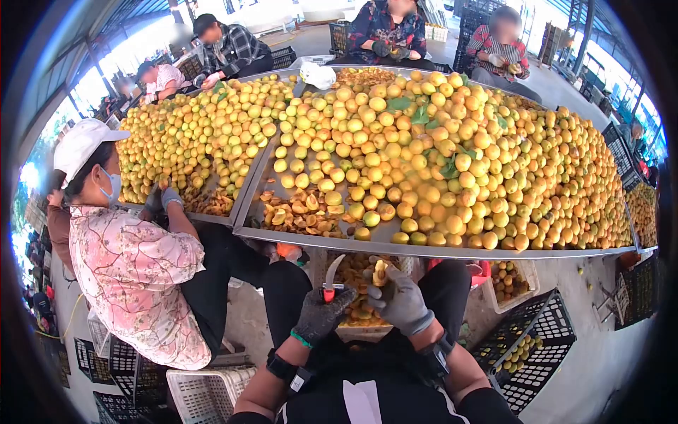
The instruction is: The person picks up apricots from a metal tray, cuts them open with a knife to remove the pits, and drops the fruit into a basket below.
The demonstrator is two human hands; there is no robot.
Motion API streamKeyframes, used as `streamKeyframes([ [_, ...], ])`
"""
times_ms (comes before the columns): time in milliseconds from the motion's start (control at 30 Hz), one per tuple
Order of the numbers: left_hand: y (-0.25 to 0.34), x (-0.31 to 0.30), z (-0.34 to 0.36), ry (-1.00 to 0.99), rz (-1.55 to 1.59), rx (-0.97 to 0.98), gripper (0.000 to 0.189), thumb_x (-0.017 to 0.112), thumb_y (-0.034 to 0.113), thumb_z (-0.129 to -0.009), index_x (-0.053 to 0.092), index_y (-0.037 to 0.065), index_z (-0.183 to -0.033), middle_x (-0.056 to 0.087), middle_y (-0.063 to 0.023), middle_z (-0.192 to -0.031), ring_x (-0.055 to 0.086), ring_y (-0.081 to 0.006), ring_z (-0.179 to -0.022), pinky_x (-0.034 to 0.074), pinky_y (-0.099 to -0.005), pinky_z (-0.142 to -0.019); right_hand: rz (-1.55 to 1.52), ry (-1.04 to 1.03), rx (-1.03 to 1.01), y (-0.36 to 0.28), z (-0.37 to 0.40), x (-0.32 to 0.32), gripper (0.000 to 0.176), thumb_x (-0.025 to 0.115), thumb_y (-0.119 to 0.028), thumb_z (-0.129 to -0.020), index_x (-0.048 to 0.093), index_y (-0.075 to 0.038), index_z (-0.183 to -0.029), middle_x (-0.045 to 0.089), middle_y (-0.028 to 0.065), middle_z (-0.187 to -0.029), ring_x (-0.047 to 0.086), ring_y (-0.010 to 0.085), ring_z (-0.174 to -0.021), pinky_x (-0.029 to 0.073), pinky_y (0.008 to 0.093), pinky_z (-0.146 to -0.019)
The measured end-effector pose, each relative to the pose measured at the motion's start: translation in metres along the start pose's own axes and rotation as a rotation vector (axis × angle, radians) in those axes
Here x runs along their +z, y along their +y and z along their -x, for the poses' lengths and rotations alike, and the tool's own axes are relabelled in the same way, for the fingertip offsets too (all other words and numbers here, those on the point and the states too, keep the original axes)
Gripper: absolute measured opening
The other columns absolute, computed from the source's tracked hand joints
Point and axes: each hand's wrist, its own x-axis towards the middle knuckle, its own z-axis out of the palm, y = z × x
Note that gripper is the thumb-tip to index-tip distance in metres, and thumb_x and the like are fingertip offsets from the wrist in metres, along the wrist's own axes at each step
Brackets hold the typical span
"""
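Observation:
My left hand point(323, 311), in a dark glove with a green cuff, is closed around a small knife point(333, 271). The knife's curved blade points up and its handle is red. My right hand point(404, 302), in a grey glove, grips a cut piece of apricot point(381, 273) between thumb and fingers. Both hands are over my lap, a short way apart, just below the metal table's front rim point(438, 250). Beneath them stands a crate of cut apricot pieces point(357, 311), partly hidden by the hands.
Whole apricots point(452, 162) are heaped across the table, with cut halves point(304, 212) near its front edge. A co-worker in a pink patterned shirt point(134, 275) sits at my left; others sit across. Black crates point(533, 339) and a white crate point(208, 392) stand on the floor.

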Motion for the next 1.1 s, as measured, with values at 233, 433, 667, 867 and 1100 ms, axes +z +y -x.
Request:
streamKeyframes([
  [233,0.014,-0.007,-0.001,0.011,-0.446,0.252,0.023,0.073,0.019,-0.085,0.066,0.001,-0.099,0.066,-0.0117,-0.073,0.064,-0.0164,-0.068,0.05,-0.0309,-0.063,0.199,0.068,-0.012,0.004,0.01,-0.03,0.024,0.042,-0.024,-0.101,0.056,-0.01,-0.114,0.064,0.0082,-0.104,0.053,0.0132,-0.069,0.039,0.0206,-0.054],
  [433,0.01,-0.009,-0.002,-0.091,-0.765,0.436,0.03,0.071,0.032,-0.084,0.067,0.005,-0.097,0.066,-0.0176,-0.077,0.065,-0.0337,-0.073,0.05,-0.0404,-0.061,0.025,0.036,-0.053,0.005,0.019,-0.012,0.028,0.047,-0.021,-0.099,0.048,-0.009,-0.124,0.064,0.0087,-0.102,0.052,0.0132,-0.069,0.04,0.0217,-0.058],
  [667,0.01,-0.012,0.002,-0.121,-1.018,0.579,0.03,0.07,0.03,-0.079,0.069,0.011,-0.104,0.067,-0.0145,-0.081,0.066,-0.0338,-0.074,0.052,-0.0417,-0.064,0.446,-0.175,-0.09,-0.012,0.048,0.003,0.055,0.058,-0.023,-0.095,0.033,-0.01,-0.141,0.063,0.0086,-0.104,0.055,0.0097,-0.072,0.039,0.0203,-0.058],
  [867,0.028,-0.003,0.011,-0.167,-1.172,0.647,0.039,0.07,0.021,-0.071,0.068,0.015,-0.109,0.068,-0.0118,-0.09,0.066,-0.0309,-0.076,0.054,-0.0397,-0.064,0.472,-0.227,-0.083,-0.011,0.058,-0.001,0.053,0.065,-0.023,-0.09,0.041,-0.009,-0.135,0.059,0.0061,-0.094,0.053,0.0107,-0.066,0.039,0.0203,-0.054],
  [1100,0.019,0.006,0.011,-0.092,-0.825,0.657,0.025,0.073,0.022,-0.078,0.069,0.011,-0.101,0.069,-0.0128,-0.083,0.067,-0.0305,-0.073,0.053,-0.038,-0.061,0.257,-0.241,-0.216,0.0,0.045,-0.026,0.042,0.064,0.003,-0.082,0.047,-0.008,-0.118,0.053,0.0032,-0.099,0.051,0.0087,-0.073,0.042,0.0211,-0.064],
])
